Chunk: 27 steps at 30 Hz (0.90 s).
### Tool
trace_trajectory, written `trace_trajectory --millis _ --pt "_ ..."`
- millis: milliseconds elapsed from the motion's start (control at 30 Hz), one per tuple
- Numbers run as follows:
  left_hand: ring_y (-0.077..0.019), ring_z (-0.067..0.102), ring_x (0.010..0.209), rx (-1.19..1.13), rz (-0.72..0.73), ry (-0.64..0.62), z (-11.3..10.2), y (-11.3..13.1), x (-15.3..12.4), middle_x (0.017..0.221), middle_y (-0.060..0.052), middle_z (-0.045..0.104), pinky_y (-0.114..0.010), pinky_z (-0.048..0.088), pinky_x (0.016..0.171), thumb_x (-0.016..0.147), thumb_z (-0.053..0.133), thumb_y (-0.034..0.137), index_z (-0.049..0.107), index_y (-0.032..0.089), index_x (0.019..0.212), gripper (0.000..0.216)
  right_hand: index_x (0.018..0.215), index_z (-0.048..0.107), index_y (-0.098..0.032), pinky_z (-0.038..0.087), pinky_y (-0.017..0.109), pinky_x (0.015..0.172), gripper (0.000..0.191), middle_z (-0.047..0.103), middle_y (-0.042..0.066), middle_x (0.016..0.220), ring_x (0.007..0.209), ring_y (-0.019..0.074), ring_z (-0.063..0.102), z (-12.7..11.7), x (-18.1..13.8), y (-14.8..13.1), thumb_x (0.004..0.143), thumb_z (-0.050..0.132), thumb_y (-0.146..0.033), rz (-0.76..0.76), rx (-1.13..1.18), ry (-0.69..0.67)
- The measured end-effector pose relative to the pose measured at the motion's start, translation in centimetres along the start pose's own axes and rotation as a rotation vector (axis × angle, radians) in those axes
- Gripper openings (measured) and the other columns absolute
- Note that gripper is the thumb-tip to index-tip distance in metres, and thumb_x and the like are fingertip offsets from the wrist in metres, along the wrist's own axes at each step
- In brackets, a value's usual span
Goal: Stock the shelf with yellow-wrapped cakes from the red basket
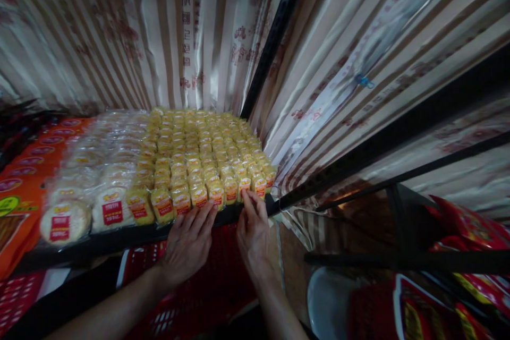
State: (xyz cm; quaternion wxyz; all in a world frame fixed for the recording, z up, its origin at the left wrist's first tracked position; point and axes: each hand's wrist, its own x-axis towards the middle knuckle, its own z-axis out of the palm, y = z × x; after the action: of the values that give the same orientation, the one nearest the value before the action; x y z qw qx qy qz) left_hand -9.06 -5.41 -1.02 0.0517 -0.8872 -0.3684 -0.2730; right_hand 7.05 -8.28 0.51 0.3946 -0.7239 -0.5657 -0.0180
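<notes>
Red labels on yellow packets (199,194) and round white packs (66,220): print too small to read. Red characters on striped wall paper (186,16): blurred, illegible.

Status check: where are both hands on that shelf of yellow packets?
Left hand open, flat against front row of yellow packets. Right hand open, fingertips on packets by black shelf edge. Round white packs alongside, untouched. Nothing blocking.

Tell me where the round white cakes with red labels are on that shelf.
In the head view the round white cakes lie at the shelf's front left, between the orange boxes and the yellow packets, left of the left hand.
</notes>
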Motion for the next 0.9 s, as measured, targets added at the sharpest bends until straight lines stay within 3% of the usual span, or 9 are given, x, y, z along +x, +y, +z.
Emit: trace_trajectory --millis 333,600,900 --pt "-0.0231 0.052 0.106 0.005 0.016 0.033 0.1 -0.2 0.1 0.128 -0.006 0.054 -0.037 0.035 0.088 0.085 0.040 0.016 0.049 0.018 0.128 0.044 0.120 0.055 -0.021 0.047 0.037 0.092 0.043 0.055 0.009 0.111 0.104 0.0177 0.053 -0.2 0.8 -0.3 0.084 0.036 -0.010 -0.021 0.043 0.049" --pt "-0.0241 0.051 0.106 -0.005 0.003 0.038 0.2 -0.1 -0.1 0.130 -0.007 0.053 -0.039 0.034 0.089 0.086 0.038 0.017 0.051 0.015 0.126 0.042 0.108 0.059 -0.018 0.044 0.040 0.093 0.031 0.051 0.010 0.109 0.106 0.0199 0.050 -1.3 0.7 0.2 0.085 0.039 -0.017 0.103 0.013 0.180" --pt "-0.0232 0.052 0.104 0.005 0.010 0.059 0.0 0.1 0.1 0.128 -0.006 0.054 -0.038 0.034 0.089 0.086 0.038 0.016 0.053 0.016 0.125 0.041 0.113 0.055 -0.018 0.043 0.041 0.093 0.034 0.051 0.010 0.110 0.107 0.0205 0.050 -0.3 0.9 0.7 0.083 0.038 -0.016 0.124 0.025 0.141"
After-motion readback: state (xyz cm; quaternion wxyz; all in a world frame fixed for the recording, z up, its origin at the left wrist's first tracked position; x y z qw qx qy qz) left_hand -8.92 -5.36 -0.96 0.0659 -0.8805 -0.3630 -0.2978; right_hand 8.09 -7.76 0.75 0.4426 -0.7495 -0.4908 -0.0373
